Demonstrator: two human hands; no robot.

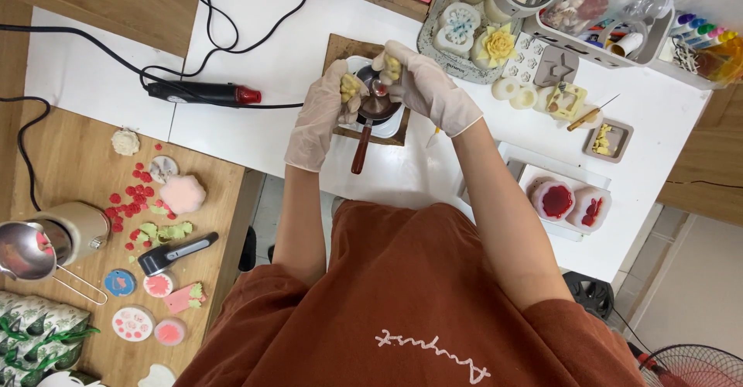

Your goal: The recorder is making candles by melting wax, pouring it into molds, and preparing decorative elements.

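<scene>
white table | heat gun, wood board, grey tray

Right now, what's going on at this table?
A person in thin gloves works over a small pan with a wooden handle that sits on a white dish on the white table. The left hand and right hand each pinch a yellowish lump above it. A heat tool lies to the left, untouched.
</scene>
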